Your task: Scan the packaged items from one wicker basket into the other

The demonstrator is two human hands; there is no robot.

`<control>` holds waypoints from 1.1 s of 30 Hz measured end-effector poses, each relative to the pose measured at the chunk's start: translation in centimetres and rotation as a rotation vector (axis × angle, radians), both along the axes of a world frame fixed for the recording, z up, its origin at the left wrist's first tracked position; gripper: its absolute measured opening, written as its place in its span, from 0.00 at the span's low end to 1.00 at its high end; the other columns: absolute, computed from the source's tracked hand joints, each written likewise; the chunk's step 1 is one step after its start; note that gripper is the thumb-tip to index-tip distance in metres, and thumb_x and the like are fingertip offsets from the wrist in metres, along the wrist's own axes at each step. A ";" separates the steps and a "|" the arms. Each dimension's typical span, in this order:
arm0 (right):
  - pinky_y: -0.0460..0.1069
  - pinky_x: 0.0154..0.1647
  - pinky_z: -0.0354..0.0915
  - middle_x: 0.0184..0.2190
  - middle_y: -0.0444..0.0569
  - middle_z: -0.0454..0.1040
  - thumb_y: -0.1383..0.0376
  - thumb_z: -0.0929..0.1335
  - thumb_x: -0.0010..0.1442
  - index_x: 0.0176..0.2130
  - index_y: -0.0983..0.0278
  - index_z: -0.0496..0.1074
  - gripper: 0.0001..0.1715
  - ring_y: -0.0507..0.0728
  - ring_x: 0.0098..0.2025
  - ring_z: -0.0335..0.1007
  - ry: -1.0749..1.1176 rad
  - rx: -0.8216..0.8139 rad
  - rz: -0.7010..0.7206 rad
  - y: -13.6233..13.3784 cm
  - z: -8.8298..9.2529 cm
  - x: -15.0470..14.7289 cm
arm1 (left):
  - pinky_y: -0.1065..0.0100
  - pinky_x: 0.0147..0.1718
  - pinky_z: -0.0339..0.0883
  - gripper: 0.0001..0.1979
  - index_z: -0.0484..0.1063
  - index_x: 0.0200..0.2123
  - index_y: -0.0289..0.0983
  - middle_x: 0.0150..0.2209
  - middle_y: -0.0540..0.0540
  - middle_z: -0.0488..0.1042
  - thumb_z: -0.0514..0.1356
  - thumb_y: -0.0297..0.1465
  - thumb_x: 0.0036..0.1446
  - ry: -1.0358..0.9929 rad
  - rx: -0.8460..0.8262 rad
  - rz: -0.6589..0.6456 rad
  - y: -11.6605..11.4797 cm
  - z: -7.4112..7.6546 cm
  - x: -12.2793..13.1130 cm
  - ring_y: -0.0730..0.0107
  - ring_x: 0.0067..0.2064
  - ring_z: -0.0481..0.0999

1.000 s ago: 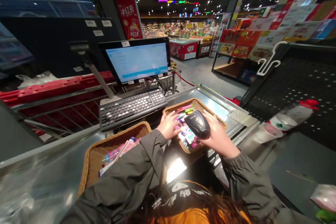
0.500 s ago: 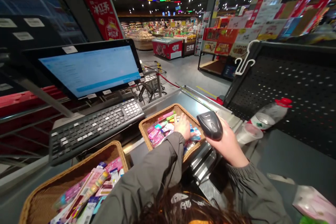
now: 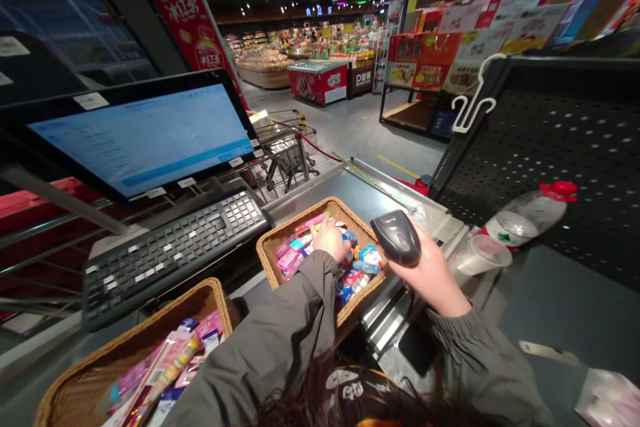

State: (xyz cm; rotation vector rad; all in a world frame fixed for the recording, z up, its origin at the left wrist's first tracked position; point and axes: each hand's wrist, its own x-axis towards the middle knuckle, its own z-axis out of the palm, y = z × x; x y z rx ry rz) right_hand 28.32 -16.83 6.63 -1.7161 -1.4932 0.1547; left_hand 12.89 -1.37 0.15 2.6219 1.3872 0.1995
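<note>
My right hand [image 3: 431, 273] is wrapped around a black handheld barcode scanner [image 3: 396, 237], held up just right of a wicker basket [image 3: 264, 255]. Inside that basket my left hand [image 3: 330, 240] reaches down among small colourful packaged items [image 3: 367, 259], its fingers apart. The fingertips touch the goods near a pink and green item [image 3: 318, 220], and their ends are partly hidden. A second wicker basket [image 3: 70, 380] stands nearer on the left. Long thin packages [image 3: 167, 367] lie in it, partly covered by my left sleeve.
A monitor [image 3: 150, 137] and a black keyboard [image 3: 175, 250] stand left of the baskets. To the right are a plastic cup [image 3: 483, 255], a bottle with a red cap [image 3: 537, 210] and a perforated black panel [image 3: 550, 120]. The metal counter [image 3: 345, 180] extends beyond the far basket.
My left hand has moved left within the far basket, uncovering blue and orange items on its right side. The scanner stays in my right hand. The view has shifted slightly.
</note>
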 end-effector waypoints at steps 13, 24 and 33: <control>0.71 0.66 0.50 0.58 0.62 0.67 0.57 0.71 0.53 0.58 0.65 0.64 0.36 0.72 0.67 0.53 -0.057 0.079 0.175 1.9 1.4 -3.5 | 0.33 0.62 0.32 0.16 0.77 0.47 0.50 0.70 0.47 0.51 0.62 0.35 0.54 -0.229 0.368 -0.092 1.5 7.5 -11.1 0.45 0.71 0.42; 0.77 0.64 0.43 0.62 0.60 0.62 0.62 0.69 0.53 0.57 0.63 0.67 0.32 0.76 0.70 0.41 -0.334 0.137 0.530 3.5 6.1 -12.7 | 0.39 0.65 0.28 0.16 0.76 0.48 0.54 0.71 0.54 0.44 0.63 0.37 0.55 -0.221 0.597 -0.003 -2.3 14.2 -22.5 0.48 0.71 0.41; 0.79 0.64 0.39 0.64 0.59 0.59 0.63 0.69 0.53 0.58 0.62 0.66 0.33 0.76 0.71 0.36 -0.387 0.201 0.638 3.7 7.0 -18.4 | 0.40 0.65 0.26 0.17 0.76 0.49 0.54 0.72 0.55 0.41 0.63 0.36 0.56 -0.191 0.620 0.076 -4.6 15.0 -29.0 0.47 0.71 0.40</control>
